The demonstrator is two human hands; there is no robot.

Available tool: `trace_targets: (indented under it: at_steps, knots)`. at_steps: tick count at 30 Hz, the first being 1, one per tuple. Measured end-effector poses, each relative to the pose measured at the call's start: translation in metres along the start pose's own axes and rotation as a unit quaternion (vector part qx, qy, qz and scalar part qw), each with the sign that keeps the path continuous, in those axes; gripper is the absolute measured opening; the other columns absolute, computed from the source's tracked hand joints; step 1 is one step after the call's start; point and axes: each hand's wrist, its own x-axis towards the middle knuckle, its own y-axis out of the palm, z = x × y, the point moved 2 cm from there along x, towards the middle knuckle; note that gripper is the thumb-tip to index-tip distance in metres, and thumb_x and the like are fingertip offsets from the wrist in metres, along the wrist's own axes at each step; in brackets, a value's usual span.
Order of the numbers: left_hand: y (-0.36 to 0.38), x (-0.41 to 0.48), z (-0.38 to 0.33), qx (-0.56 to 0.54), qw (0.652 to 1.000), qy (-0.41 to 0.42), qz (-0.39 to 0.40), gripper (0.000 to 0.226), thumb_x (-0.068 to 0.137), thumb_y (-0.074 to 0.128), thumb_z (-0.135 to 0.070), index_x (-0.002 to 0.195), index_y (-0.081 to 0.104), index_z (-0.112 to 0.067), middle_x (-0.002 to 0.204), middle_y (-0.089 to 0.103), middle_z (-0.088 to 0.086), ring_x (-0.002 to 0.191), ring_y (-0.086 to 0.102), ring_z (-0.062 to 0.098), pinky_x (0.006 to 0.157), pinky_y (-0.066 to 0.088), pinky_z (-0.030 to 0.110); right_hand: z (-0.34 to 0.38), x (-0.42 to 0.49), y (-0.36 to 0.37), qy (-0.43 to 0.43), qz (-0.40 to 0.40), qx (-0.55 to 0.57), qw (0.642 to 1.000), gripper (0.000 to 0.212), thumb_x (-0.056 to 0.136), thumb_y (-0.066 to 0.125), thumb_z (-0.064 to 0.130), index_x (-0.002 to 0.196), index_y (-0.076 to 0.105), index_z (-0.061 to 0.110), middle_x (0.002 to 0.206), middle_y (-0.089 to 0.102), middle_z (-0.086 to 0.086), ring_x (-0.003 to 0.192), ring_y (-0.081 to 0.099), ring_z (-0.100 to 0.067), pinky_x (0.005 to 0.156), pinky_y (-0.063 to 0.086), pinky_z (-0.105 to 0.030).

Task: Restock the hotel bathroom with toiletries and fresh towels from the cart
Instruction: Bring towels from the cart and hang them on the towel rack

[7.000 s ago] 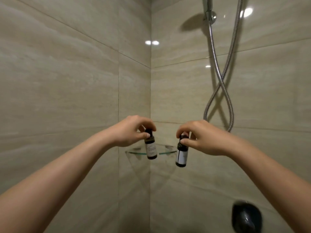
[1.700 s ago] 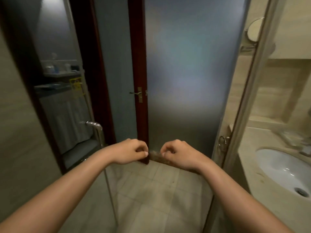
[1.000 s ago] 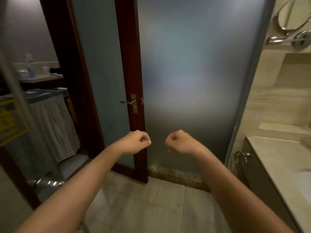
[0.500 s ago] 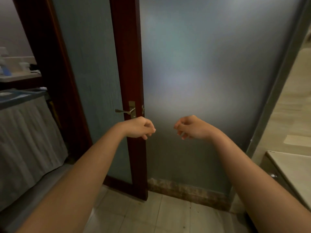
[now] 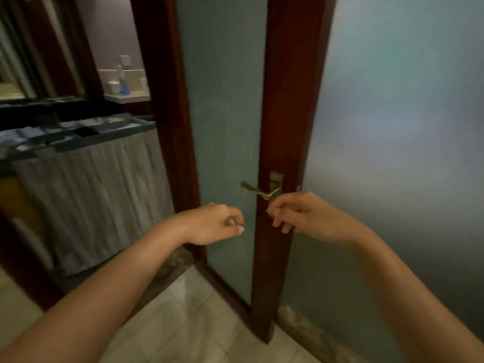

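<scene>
Hands are held out at chest level, both empty. The left hand (image 5: 213,225) has its fingers loosely curled toward the thumb and grips nothing; it is below and to the left of the door handle (image 5: 258,191), clear of it. The right hand (image 5: 303,218) is just below and to the right of the handle, fingers relaxed and drooping, nothing in them. Its knuckles overlap the lever's base, and I cannot tell whether they touch it.

The handle is a brass lever on the dark red wooden edge of the door (image 5: 286,100), with frosted glass (image 5: 392,127) to the right of it. Below the handle lies the pale tiled floor (image 5: 188,323).

Well to the left of the handle, through the doorway, stands the cart (image 5: 89,200). It has a grey pleated skirt and a dark top tray whose compartments hold supplies too blurred to name. Above and left of the handle, beyond the cart, a pale tabletop (image 5: 128,96) carries a blue bottle (image 5: 124,86) and a white cup (image 5: 114,87).
</scene>
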Motion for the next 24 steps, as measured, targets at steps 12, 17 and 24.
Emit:
trace_targets:
  at_steps: [12, 17, 24]
  knots:
    - [-0.053, -0.025, 0.198, -0.096, 0.978, -0.131, -0.129, 0.020, 0.094, 0.049, -0.029, 0.107, 0.061, -0.020, 0.100, 0.066, -0.006, 0.091, 0.060, 0.004, 0.083, 0.048, 0.024, 0.061, 0.228, 0.102, -0.141, 0.139, 0.034, 0.980, 0.015, 0.092, 0.049, 0.009, 0.096, 0.062, 0.015, 0.078, 0.066, 0.001, 0.053, 0.058, 0.003, 0.051, 0.042, -0.007]
    - [-0.089, -0.042, 0.303, -0.178, 0.962, -0.142, -0.151, 0.027, 0.086, 0.051, -0.043, 0.098, 0.064, -0.022, 0.091, 0.064, -0.010, 0.087, 0.061, 0.003, 0.078, 0.046, 0.018, 0.107, 0.322, 0.152, -0.155, 0.157, 0.013, 0.975, 0.027, 0.093, 0.048, 0.014, 0.084, 0.059, 0.037, 0.076, 0.067, 0.010, 0.061, 0.063, 0.002, 0.058, 0.043, -0.013]
    - [-0.138, -0.060, 0.419, -0.185, 0.944, -0.178, -0.206, 0.024, 0.094, 0.048, -0.024, 0.093, 0.061, -0.003, 0.089, 0.059, 0.015, 0.083, 0.057, 0.021, 0.071, 0.041, 0.010, 0.160, 0.413, 0.192, -0.163, 0.182, 0.021, 0.970, 0.019, 0.096, 0.046, 0.019, 0.099, 0.060, 0.030, 0.090, 0.067, 0.006, 0.071, 0.065, -0.001, 0.057, 0.043, -0.005]
